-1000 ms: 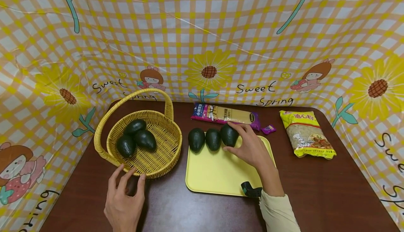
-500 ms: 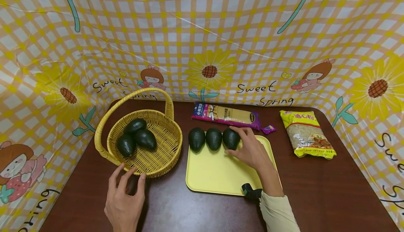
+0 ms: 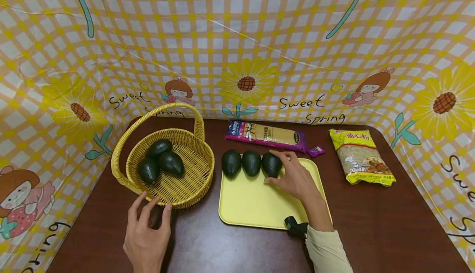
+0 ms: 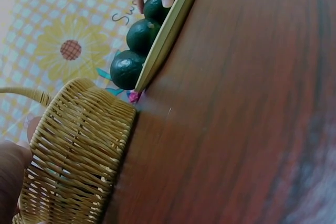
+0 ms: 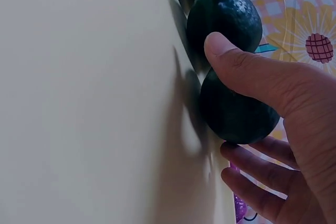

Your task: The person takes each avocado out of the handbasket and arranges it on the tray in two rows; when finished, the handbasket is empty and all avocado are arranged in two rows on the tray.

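In the head view, three dark green avocados stand in a row along the far edge of a yellow tray (image 3: 256, 207): the left avocado (image 3: 231, 164), the middle avocado (image 3: 251, 163) and the right avocado (image 3: 271, 165). My right hand (image 3: 297, 178) holds the right one, thumb on the near side and fingers beyond it. The right wrist view shows my thumb (image 5: 247, 69) lying across this avocado (image 5: 236, 111). My left hand (image 3: 148, 227) has its fingers spread, fingertips right at the near rim of a wicker basket (image 3: 193, 182). Three more avocados (image 3: 171, 164) lie inside the basket.
Behind the tray lies a long noodle packet (image 3: 267, 136) beside a small purple wrapped piece (image 3: 316, 151). A yellow pasta bag (image 3: 361, 157) lies to the right. The basket's tall handle (image 3: 148, 120) arches over it. A patterned cloth (image 3: 208, 38) encloses the table's back and sides.
The right avocado and my right hand have shifted slightly right, leaving a narrow gap to the middle avocado. In the last half second both have stayed still. The left hand holds its place.
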`<action>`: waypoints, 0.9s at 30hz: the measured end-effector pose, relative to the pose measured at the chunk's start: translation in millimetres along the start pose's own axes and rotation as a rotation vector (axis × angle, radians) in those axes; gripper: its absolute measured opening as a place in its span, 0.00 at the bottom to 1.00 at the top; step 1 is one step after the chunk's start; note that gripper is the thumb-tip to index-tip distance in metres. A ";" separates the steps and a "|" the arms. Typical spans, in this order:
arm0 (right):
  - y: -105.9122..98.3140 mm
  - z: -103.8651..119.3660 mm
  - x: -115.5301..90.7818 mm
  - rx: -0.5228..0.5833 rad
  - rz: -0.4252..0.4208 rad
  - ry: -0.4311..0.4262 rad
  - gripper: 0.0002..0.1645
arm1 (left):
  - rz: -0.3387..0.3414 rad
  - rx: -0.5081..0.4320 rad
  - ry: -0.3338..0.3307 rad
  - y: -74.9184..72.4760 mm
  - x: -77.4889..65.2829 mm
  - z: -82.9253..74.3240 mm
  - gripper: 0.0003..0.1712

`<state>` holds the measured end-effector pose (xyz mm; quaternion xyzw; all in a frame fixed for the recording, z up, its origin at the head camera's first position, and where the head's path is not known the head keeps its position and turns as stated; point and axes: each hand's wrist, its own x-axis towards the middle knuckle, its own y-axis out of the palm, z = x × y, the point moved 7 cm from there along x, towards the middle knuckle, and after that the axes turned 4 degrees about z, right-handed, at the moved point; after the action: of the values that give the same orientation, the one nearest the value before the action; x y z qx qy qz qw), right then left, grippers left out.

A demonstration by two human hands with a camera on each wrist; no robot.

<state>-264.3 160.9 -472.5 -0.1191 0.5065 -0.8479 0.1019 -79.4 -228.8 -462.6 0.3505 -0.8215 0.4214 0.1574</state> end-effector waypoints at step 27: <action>-7.2 2.2 -3.9 -0.019 -0.039 -0.051 0.61 | -0.005 0.000 0.009 0.5 0.2 1.0 0.20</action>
<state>-260.2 163.6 -465.5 -0.1516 0.5092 -0.8416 0.0973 -79.9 -229.4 -463.3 0.3508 -0.8198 0.4227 0.1620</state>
